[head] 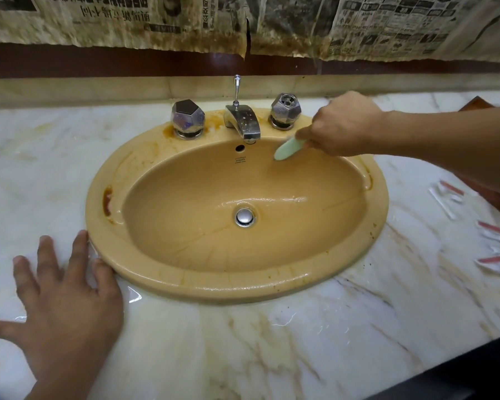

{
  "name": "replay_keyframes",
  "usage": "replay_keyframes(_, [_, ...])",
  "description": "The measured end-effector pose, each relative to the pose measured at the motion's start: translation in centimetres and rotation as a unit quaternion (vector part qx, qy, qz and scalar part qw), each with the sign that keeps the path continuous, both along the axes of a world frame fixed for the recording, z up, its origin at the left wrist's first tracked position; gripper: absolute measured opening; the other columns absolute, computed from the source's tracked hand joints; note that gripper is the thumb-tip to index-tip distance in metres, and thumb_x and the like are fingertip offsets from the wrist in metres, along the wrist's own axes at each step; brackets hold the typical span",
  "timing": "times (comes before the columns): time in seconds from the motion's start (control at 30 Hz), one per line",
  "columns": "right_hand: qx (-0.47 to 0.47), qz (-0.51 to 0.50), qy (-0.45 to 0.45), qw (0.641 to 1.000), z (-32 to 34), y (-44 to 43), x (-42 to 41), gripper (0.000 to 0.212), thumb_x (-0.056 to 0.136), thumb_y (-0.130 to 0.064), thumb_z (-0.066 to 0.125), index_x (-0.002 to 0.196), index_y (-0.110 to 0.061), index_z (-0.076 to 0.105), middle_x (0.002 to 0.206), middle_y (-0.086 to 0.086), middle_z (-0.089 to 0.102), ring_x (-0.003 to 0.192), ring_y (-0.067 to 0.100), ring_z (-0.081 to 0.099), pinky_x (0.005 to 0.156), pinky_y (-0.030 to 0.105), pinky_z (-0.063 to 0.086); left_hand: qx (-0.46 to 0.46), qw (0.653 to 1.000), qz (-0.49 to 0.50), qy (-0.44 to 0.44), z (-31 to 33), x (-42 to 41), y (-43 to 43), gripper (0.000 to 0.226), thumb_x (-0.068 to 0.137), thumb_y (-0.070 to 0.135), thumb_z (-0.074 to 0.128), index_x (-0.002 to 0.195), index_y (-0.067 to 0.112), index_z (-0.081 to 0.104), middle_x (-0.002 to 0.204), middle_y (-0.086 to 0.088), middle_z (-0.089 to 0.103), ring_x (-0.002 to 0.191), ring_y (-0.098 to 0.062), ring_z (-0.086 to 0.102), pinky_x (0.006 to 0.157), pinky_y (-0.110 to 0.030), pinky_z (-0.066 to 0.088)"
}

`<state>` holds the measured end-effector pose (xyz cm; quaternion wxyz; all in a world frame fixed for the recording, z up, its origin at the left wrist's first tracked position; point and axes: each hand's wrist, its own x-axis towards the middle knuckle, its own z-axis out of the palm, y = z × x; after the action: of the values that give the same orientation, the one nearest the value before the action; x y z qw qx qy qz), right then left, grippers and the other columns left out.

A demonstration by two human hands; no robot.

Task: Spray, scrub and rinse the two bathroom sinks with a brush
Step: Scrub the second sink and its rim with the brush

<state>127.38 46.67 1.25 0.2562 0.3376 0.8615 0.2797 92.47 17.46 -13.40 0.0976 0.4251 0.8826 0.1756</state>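
Note:
A tan oval sink (272, 287) is set into a white marble counter (272, 356); its bowl is wet, with brown stains on the left rim. My right hand (339, 124) grips a pale green brush (289, 149), whose tip touches the back right wall of the bowl, just right of the chrome spout (243, 122). The bristles are not visible. My left hand (67, 301) rests flat on the counter with fingers spread, its fingertips against the sink's front left rim.
Two faceted chrome knobs (188, 118) (285, 110) flank the spout, with a pull rod (236, 89) behind. A drain stopper (245, 216) sits in the bowl. Small red and white packets (491, 232) lie on the counter at right. Stained newspaper (243, 21) covers the wall.

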Motion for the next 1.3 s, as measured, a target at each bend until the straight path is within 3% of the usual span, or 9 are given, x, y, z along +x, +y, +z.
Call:
replay_keyframes(0.13, [-0.026, -0.001, -0.056, 0.998, -2.1, 0.0, -0.7, 0.029, 0.103, -0.042, 0.043, 0.120, -0.035, 0.065, 0.090, -0.001, 0.068, 0.069, 0.028, 0.051, 0.050, 0.025, 0.034, 0.016, 1.000, 0.021, -0.013, 0.7, 0.9, -0.2, 0.054, 0.098, 0.061, 0.016, 0.153, 0.057, 0.017, 0.169, 0.006, 0.012, 0.155, -0.034, 0.012, 0.114, -0.077, 0.019])
replay_keyframes(0.33, [0.029, 0.117, 0.031, 0.992, -3.1, 0.5, -2.0, 0.039, 0.104, -0.037, 0.048, 0.140, -0.024, 0.058, 0.074, 0.006, 0.062, 0.054, 0.025, 0.041, 0.044, 0.024, 0.024, 0.013, 1.000, 0.026, -0.010, 0.5, 0.8, -0.2, 0.056, 0.098, 0.063, 0.015, 0.153, 0.058, 0.016, 0.169, 0.010, 0.012, 0.157, -0.026, 0.005, 0.116, -0.075, 0.018])
replay_keyframes(0.5, [-0.020, 0.096, -0.059, 0.993, -4.1, 0.3, -1.5, 0.038, 0.107, -0.044, 0.039, 0.140, -0.035, 0.053, 0.084, 0.000, 0.065, 0.066, 0.027, 0.048, 0.051, 0.028, 0.034, -0.003, 1.000, 0.008, 0.004, 0.2, 0.4, -0.1, 0.058, 0.097, 0.063, 0.009, 0.154, 0.054, 0.020, 0.169, 0.011, 0.012, 0.157, -0.027, 0.002, 0.117, -0.074, 0.016])
replay_keyframes(0.7, [0.015, 0.146, 0.081, 0.986, -6.4, 1.2, -3.0, 0.043, 0.105, -0.041, 0.044, 0.142, -0.023, 0.055, 0.074, 0.005, 0.066, 0.052, 0.025, 0.043, 0.046, 0.024, 0.024, 0.009, 1.000, 0.027, -0.003, 1.2, 1.2, -0.1, 0.056, 0.097, 0.062, 0.014, 0.153, 0.057, 0.018, 0.169, 0.011, 0.012, 0.157, -0.022, 0.003, 0.112, -0.079, 0.019])
replay_keyframes(0.83, [-0.065, 0.094, -0.034, 0.993, -8.2, 0.4, -2.3, 0.043, 0.106, -0.048, 0.039, 0.147, -0.039, 0.049, 0.092, 0.001, 0.071, 0.071, 0.028, 0.060, 0.052, 0.028, 0.034, -0.001, 0.999, 0.034, 0.006, 1.3, 1.3, -0.1, 0.054, 0.100, 0.057, 0.018, 0.153, 0.054, 0.021, 0.168, 0.013, 0.013, 0.156, -0.019, 0.003, 0.108, -0.082, 0.019])
replay_keyframes(1.0, [-0.003, 0.139, 0.154, 0.978, -10.0, 0.3, -2.5, 0.040, 0.104, -0.036, 0.056, 0.140, -0.021, 0.060, 0.070, 0.003, 0.059, 0.045, 0.024, 0.046, 0.043, 0.021, 0.024, -0.010, 0.999, 0.040, 0.008, 1.2, 1.3, -0.2, 0.049, 0.104, 0.057, 0.017, 0.153, 0.056, 0.018, 0.168, 0.017, 0.011, 0.156, -0.013, 0.000, 0.108, -0.082, 0.019])
replay_keyframes(1.07, [-0.036, 0.153, 0.145, 0.977, -10.6, 0.4, -3.3, 0.041, 0.105, -0.037, 0.051, 0.144, -0.025, 0.056, 0.076, 0.004, 0.063, 0.051, 0.027, 0.054, 0.045, 0.023, 0.028, -0.012, 0.999, 0.043, 0.012, 1.3, 1.4, -0.2, 0.050, 0.103, 0.057, 0.016, 0.153, 0.057, 0.017, 0.168, 0.017, 0.011, 0.156, -0.014, 0.001, 0.108, -0.082, 0.018])
replay_keyframes(1.2, [-0.182, -0.012, 0.060, 0.981, -10.6, -0.8, -3.7, 0.040, 0.106, -0.046, 0.040, 0.144, -0.044, 0.053, 0.111, 0.000, 0.070, 0.096, 0.026, 0.065, 0.067, 0.031, 0.049, -0.011, 0.999, 0.037, 0.016, 1.4, 1.5, -0.2, 0.051, 0.102, 0.058, 0.015, 0.154, 0.056, 0.017, 0.168, 0.013, 0.011, 0.156, -0.015, 0.002, 0.108, -0.082, 0.018])
replay_keyframes(1.3, [-0.132, -0.001, 0.065, 0.989, -10.3, 0.0, -3.7, 0.040, 0.105, -0.048, 0.038, 0.141, -0.043, 0.054, 0.102, 0.000, 0.071, 0.083, 0.025, 0.062, 0.063, 0.030, 0.048, -0.017, 0.999, 0.037, 0.024, 1.5, 1.5, -0.1, 0.053, 0.101, 0.057, 0.014, 0.155, 0.056, 0.015, 0.169, 0.010, 0.009, 0.157, -0.017, 0.001, 0.108, -0.082, 0.018])
